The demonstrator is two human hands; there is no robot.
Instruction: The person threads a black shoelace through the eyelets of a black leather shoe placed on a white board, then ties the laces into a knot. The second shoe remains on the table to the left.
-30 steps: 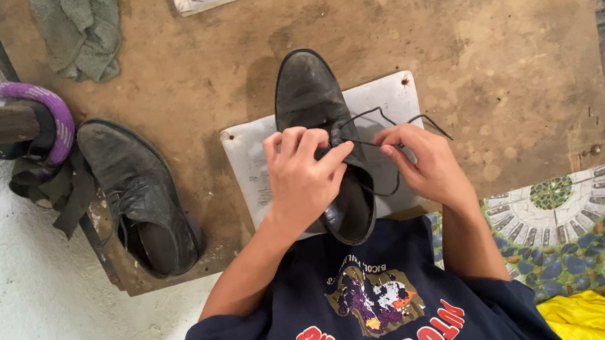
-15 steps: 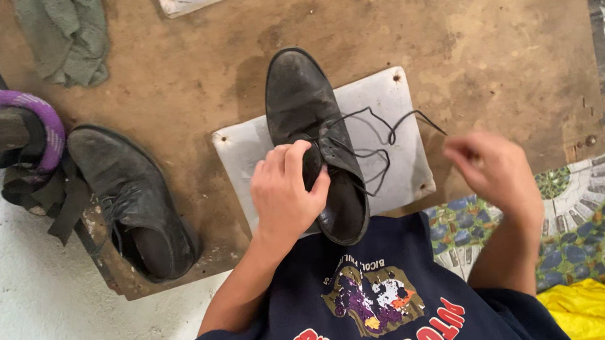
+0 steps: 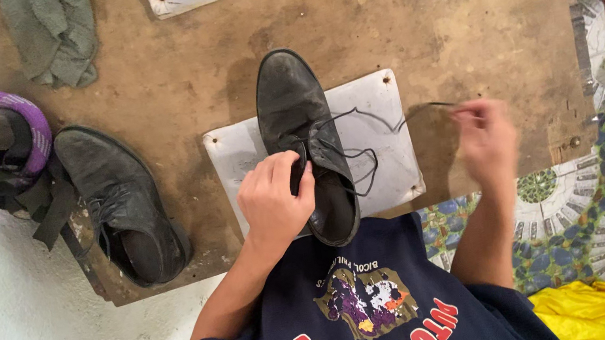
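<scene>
Soft even daylight, blurred right hand (image 3: 486, 142)

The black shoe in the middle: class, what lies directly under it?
The black shoe rests on a pale square plate, which lies on a worn brown board. The left hand covers the shoe's near side, so that stretch of plate is hidden.

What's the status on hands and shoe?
Left hand grips the shoe at its opening. Right hand pulls the lace out to the side, blurred. Shoe sits on a white plate. Second shoe apart, nothing blocking.
</scene>
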